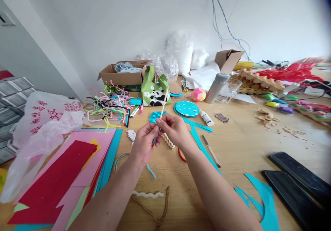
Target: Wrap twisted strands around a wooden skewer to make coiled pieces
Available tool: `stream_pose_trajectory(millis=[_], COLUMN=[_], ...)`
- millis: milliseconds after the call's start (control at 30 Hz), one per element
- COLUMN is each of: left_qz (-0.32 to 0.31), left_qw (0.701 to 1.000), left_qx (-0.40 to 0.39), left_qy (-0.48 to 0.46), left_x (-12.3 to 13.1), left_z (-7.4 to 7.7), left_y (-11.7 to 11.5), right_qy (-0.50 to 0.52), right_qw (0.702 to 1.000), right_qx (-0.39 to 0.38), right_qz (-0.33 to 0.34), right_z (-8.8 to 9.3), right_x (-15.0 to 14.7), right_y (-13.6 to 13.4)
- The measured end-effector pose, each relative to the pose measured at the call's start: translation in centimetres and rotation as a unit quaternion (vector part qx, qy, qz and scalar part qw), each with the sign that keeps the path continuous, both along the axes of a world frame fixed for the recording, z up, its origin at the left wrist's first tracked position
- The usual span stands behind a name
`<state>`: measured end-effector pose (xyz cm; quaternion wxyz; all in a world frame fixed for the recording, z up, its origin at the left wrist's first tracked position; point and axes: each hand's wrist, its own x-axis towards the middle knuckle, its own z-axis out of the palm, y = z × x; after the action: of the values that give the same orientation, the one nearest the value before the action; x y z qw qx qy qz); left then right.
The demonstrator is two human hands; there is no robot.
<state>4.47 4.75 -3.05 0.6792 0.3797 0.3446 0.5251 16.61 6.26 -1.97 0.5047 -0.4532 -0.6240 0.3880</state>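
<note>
Head view: pinching stick (163, 104) in right hand (174, 129), tip pointing far and up; gripping blue strip (151, 171) in left hand (144, 144), just beside stick, near middle over table (232, 144). Hold stick steady, pull strip snug, wind slowly, turns side by side like beige coil (168, 142) below.

You're watching through one camera on your head, looking forward and down across the desk (240, 141). Your left hand (144, 144) and right hand (175, 130) sit close in, dead centre, with both forearms running up from the bottom edge. The far side of the desk meets the wall (116, 23) up top, so you're facing it square. The right-hand corners go dark.
</note>
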Motion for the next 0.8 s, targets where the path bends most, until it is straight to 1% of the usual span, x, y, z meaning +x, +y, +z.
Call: stream_pose_trajectory(millis=[100, 167, 267, 367, 567, 800], left_qz=[-0.017, -0.058, -0.136, -0.177, -0.192, -0.204], left_qw=[1.000, 0.998, 0.990, 0.983, 0.979, 0.975], left_qx=[0.000, -0.007, -0.020, -0.020, -0.009, -0.009], left_qy=[0.002, 0.010, 0.031, 0.046, 0.067, 0.085], left_x=[-0.3, -0.7, -1.7, -2.4, -2.8, -2.7], left_z=[0.1, 0.3, 0.5, 0.6, 0.7, 0.5], left_y=[0.1, 0.3, 0.6, 0.9, 1.0, 0.9], right_qy=[0.049, 0.079, 0.112, 0.140, 0.210, 0.215], right_qw=[0.998, 0.996, 0.993, 0.988, 0.972, 0.968], right_qx=[-0.023, -0.027, -0.032, -0.043, -0.082, -0.109], right_qz=[0.037, 0.036, 0.036, 0.044, 0.067, 0.076], right_z=[0.3, 0.5, 0.5, 0.1, -0.1, 0.2], right_x=[0.8, 1.3, 1.6, 1.6, 1.3, 1.1], right_y=[0.1, 0.2, 0.3, 0.4, 0.5, 0.3])
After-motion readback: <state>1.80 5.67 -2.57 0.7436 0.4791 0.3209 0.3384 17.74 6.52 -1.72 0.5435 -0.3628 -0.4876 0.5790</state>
